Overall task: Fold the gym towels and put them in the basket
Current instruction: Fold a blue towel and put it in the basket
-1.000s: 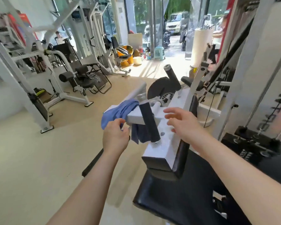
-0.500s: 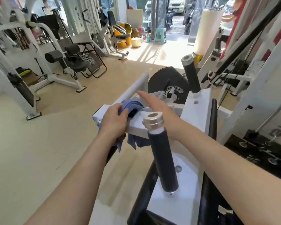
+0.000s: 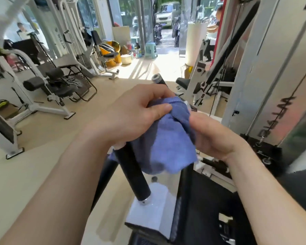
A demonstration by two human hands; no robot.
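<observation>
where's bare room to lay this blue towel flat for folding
Small white metal plate between the black cylindrical handle and the black seat pad; wide beige floor left of that handle. Crowded on the right: black weight stack, white frame posts.

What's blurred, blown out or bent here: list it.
Head view: doorway sun blows out the floor; left machine frame is smeared; wide lens tilts the grey column; the blue towel, left hand and right hand are fairly sharp.
</observation>
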